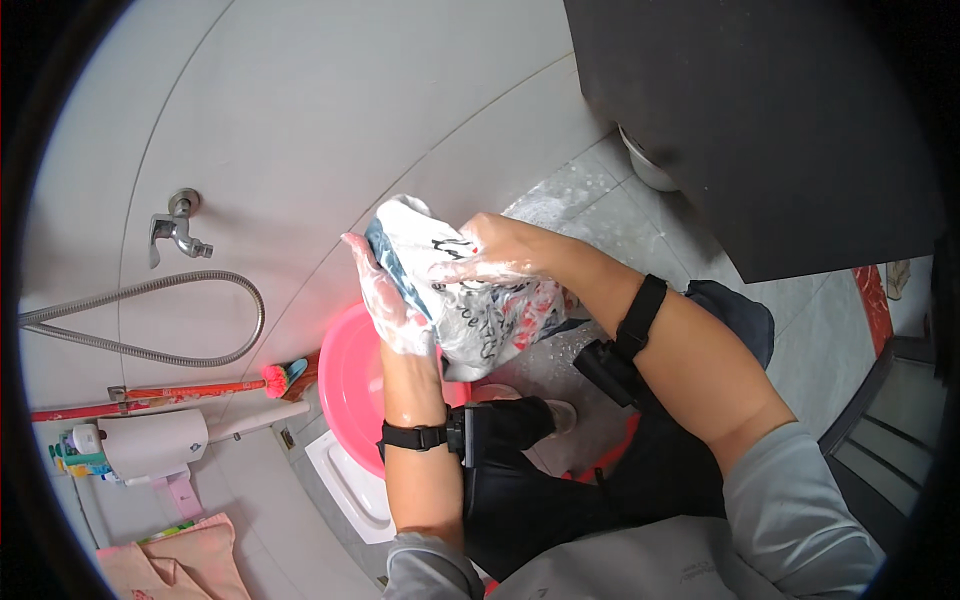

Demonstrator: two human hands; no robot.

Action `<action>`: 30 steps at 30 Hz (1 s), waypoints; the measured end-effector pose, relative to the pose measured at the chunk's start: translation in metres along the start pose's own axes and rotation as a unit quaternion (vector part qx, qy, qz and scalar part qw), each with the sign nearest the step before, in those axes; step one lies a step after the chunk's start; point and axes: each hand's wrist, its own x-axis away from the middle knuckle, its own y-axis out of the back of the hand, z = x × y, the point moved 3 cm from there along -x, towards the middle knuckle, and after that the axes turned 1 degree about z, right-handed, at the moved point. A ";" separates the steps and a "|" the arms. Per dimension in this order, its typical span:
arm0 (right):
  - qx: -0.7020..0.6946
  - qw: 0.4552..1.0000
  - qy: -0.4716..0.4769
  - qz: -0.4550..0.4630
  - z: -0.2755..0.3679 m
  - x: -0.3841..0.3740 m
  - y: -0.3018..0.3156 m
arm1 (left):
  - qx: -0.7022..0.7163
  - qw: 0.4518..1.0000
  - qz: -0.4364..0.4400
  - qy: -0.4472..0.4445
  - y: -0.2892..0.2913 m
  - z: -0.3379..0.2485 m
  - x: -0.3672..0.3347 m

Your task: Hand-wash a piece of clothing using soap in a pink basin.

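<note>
A wet, soapy garment [484, 325], white with dark lettering and red and blue patches, is bunched between my two hands above the bathroom floor. My left hand [388, 300], coated in suds, holds the garment's left side; one digit stretches out past the cloth and other fingers are hidden behind it. From the right, my right hand [490, 250] grips the garment's upper part with bent fingers, suds over the knuckles. Below my left forearm stands a pink basin [345, 375], its inside partly covered by my arm and the cloth.
A metal tap [180, 230] and a coiled shower hose [250, 320] are on the left wall. Beneath them are a red-handled brush [275, 380] and a white wall box [155, 445]. Foam lies on the grey tiles [560, 200]. A dark panel [760, 120] juts in at upper right.
</note>
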 end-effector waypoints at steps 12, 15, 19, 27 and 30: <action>-0.033 0.976 0.059 -0.208 -0.011 -0.010 0.000 | -0.176 0.983 -0.018 0.041 -0.004 0.004 0.003; 0.056 0.930 0.120 -0.343 -0.013 -0.012 0.000 | -0.244 0.965 -0.059 0.077 -0.003 0.015 0.004; 0.024 0.932 0.092 -0.350 -0.011 -0.009 0.005 | -0.262 0.962 -0.046 0.061 0.002 0.021 0.000; 0.083 0.898 0.072 -0.426 -0.028 -0.015 -0.008 | -0.208 0.968 -0.127 0.055 -0.013 0.034 -0.003; 0.126 0.924 0.063 -0.356 -0.016 -0.005 -0.042 | -0.294 0.941 -0.164 -0.044 -0.008 0.029 0.000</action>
